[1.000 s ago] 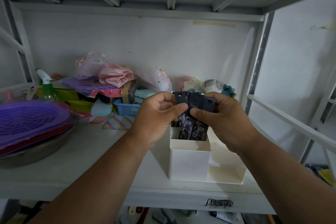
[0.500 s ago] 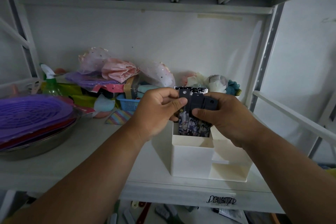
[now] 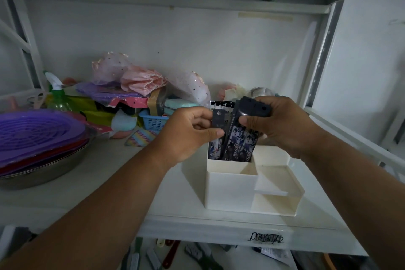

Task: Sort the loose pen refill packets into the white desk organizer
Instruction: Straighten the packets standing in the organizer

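Black-printed refill packets point(image 3: 240, 144) stand in the white organizer point(image 3: 232, 190), pinched by left hand point(image 3: 186, 136) and right hand point(image 3: 282, 125); print unreadable.

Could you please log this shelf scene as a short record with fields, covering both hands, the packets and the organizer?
left hand: pinches the dark header of one slim pen refill packet
right hand: grips the dark tops of several printed black-and-white refill packets
packets: upright, lower ends inside the rear tall compartment
white plastic desk organizer: stands on the white shelf, near its front edge; front compartments look empty
left of the organizer: stacked purple plastic plates in a metal bowl
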